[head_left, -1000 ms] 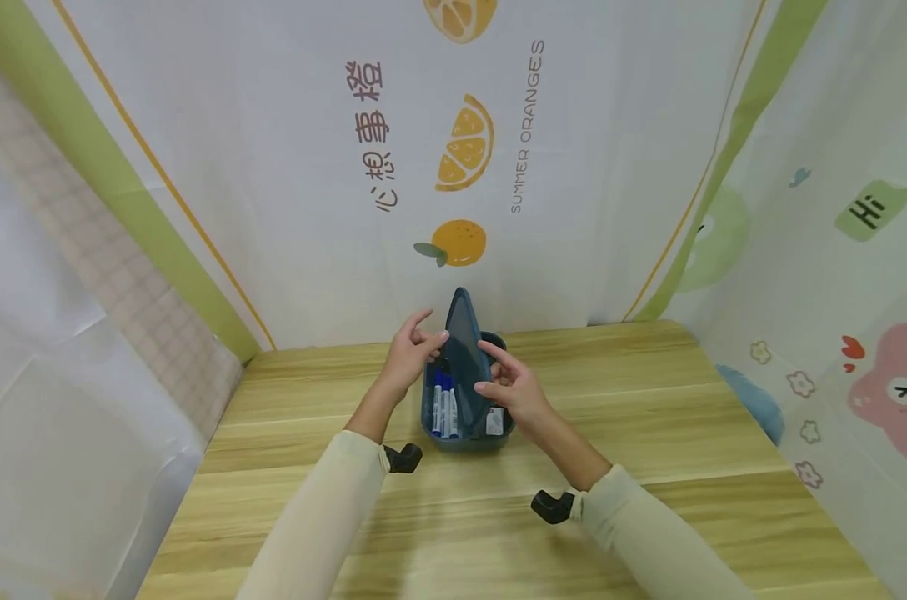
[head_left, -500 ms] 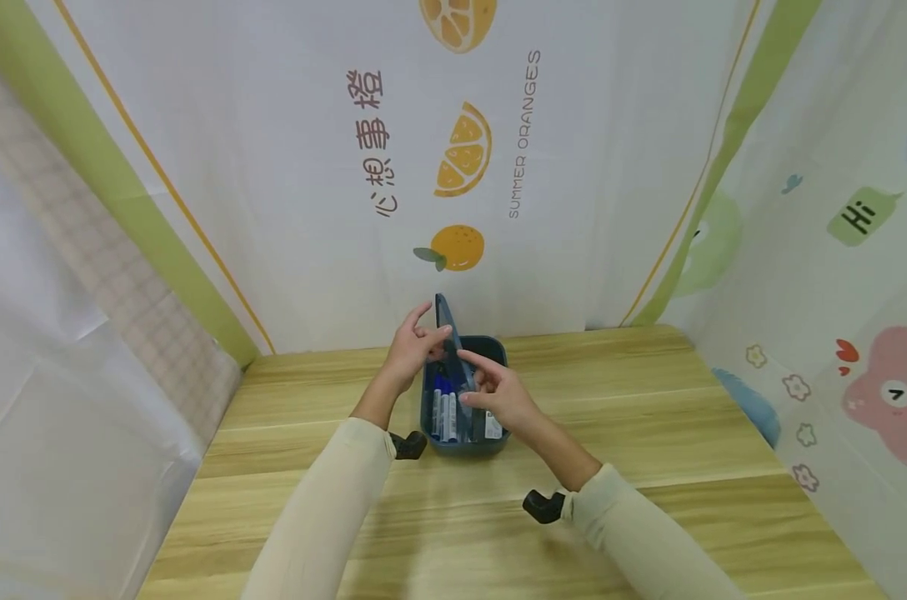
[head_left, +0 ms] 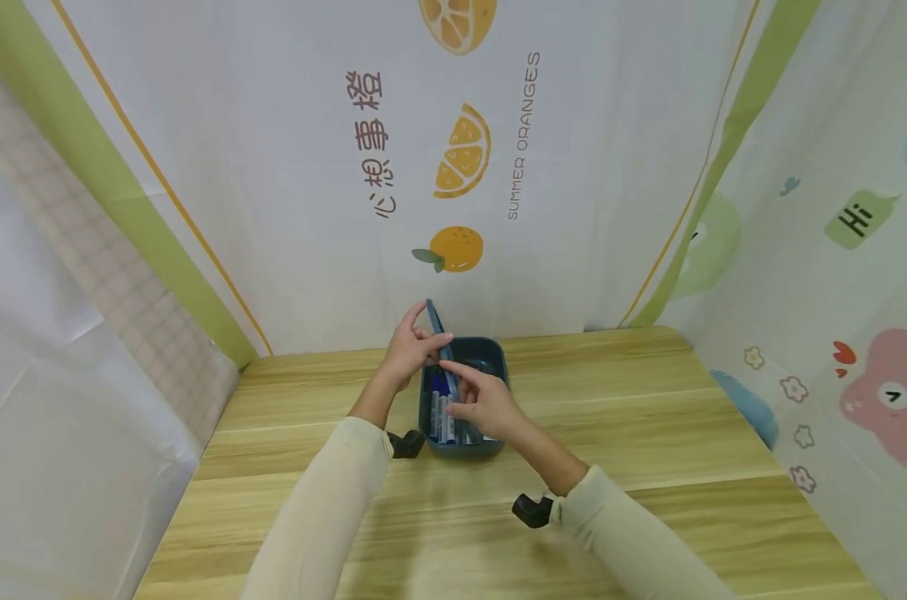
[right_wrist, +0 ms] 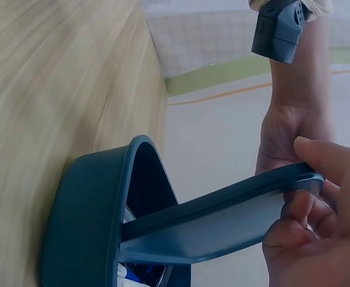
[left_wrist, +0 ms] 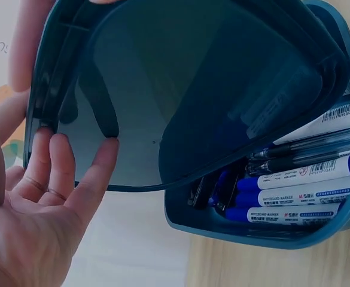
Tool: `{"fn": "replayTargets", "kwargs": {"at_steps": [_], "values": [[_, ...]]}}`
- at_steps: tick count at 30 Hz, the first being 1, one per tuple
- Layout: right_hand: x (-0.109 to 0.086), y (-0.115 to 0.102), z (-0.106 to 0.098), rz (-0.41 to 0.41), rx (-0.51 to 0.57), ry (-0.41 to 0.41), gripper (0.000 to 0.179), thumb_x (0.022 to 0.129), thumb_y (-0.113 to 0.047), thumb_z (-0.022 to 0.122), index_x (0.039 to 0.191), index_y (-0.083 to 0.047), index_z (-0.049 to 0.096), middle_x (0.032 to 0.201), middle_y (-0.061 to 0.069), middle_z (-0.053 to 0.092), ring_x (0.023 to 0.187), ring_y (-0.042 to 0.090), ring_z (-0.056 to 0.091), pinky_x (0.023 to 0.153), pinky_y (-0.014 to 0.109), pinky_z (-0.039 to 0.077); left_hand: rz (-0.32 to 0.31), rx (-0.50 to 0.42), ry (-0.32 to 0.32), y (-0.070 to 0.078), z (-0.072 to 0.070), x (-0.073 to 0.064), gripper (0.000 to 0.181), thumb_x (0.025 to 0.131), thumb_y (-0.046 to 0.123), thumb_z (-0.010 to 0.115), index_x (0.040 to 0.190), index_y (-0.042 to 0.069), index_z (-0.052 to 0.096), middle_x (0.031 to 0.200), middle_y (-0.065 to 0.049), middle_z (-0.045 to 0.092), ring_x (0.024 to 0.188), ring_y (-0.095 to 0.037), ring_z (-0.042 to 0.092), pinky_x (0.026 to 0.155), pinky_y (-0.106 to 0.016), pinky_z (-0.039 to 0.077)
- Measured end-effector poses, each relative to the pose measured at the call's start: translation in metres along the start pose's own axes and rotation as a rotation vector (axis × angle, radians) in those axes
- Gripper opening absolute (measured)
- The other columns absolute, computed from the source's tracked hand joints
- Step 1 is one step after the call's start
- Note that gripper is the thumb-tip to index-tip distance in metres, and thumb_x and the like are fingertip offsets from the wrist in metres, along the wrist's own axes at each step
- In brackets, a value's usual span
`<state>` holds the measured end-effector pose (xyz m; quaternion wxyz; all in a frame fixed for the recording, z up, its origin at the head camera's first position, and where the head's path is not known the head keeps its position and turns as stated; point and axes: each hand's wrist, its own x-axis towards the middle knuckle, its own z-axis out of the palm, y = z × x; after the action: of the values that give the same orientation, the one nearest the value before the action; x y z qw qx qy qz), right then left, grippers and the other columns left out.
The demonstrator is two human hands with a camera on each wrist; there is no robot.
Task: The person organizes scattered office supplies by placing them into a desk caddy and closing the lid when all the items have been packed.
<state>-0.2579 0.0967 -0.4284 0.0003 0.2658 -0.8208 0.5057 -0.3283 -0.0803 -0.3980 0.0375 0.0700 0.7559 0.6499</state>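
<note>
A dark blue lid stands tilted on edge over an open dark blue box. My left hand holds the lid near its far end, thumb on one face. In the left wrist view, several of its fingers touch the lid's inner face. My right hand pinches the lid's edge; in the right wrist view its fingers curl at the lid's raised end. Inside the box lie several blue-capped whiteboard markers, dark clear-barrelled pens and a white barcoded item. The lid hides part of the contents.
The box stands on a wood-grain table near its far edge. Behind it hangs a white cloth printed with oranges. Another patterned cloth hangs at the right, and pale sheeting at the left.
The lid has swung to the left and now appears nearly edge-on in the head view, uncovering more of the box's right side. My right hand has moved left with it.
</note>
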Motion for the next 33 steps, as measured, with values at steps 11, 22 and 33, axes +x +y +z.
{"fn": "replayTargets", "kwargs": {"at_steps": [11, 22, 33], "values": [[0.001, 0.0, 0.007, -0.044, -0.075, -0.025, 0.063, 0.084, -0.012, 0.077, 0.141, -0.009, 0.051, 0.077, -0.004, 0.054, 0.058, 0.009, 0.047, 0.055, 0.024, 0.044, 0.0, 0.027, -0.015, 0.005, -0.008, -0.005, 0.077, 0.09, 0.006, 0.07, 0.154, 0.018, 0.029, 0.072, -0.004, 0.055, 0.06, -0.017, 0.06, 0.067, -0.038, 0.056], [-0.007, 0.014, 0.001, -0.067, -0.001, -0.028, 0.054, 0.089, -0.014, 0.073, 0.138, -0.006, 0.054, 0.081, -0.001, 0.056, 0.067, 0.013, 0.052, 0.059, 0.025, 0.046, -0.065, -0.134, 0.034, -0.007, -0.015, -0.01, 0.073, 0.091, 0.001, 0.065, 0.153, 0.02, 0.031, 0.073, 0.0, 0.048, 0.058, -0.012, 0.046, 0.067, -0.032, 0.053], [-0.012, 0.037, -0.008, -0.039, 0.015, -0.022, 0.053, 0.09, -0.01, 0.07, 0.138, 0.002, 0.052, 0.081, 0.004, 0.057, 0.068, 0.018, 0.052, 0.057, 0.025, 0.043, -0.065, -0.36, 0.055, -0.024, -0.021, -0.016, 0.076, 0.091, -0.007, 0.06, 0.155, 0.017, 0.027, 0.067, 0.003, 0.044, 0.057, -0.01, 0.053, 0.067, -0.029, 0.056]]}}
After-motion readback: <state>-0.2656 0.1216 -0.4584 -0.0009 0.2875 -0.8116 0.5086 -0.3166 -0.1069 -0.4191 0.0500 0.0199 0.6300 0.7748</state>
